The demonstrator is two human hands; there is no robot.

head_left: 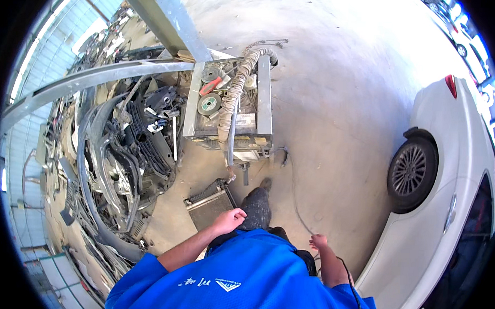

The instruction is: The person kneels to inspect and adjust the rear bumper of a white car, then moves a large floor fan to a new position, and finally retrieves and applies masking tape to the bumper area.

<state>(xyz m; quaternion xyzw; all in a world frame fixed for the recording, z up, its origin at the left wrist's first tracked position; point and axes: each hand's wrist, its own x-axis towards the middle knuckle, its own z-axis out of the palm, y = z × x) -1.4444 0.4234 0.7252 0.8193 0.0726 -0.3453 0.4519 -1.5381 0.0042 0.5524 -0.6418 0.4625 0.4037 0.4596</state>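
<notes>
My left hand [230,220] hangs by my dark trouser leg [255,209] with its fingers curled closed, and nothing shows in it. On the right, my right hand [319,242] is held low beside my hip, fingers bent inward. A thin grey cable [294,194] runs across the floor and meets its fingertips in the picture. I cannot tell whether the hand grips it or hangs above it. Ahead stands a metal-framed cart [265,103] carrying a grinding disc [209,104], a red-handled tool [210,86] and a thick cloth-wrapped hose [240,80] draped over its front.
A radiator [213,206] lies on the floor near my left hand. Dismantled car parts [124,161] pile up on the left. A steel post [165,21] rises behind the cart. A white car [449,156] with its wheel [412,174] stands on the right.
</notes>
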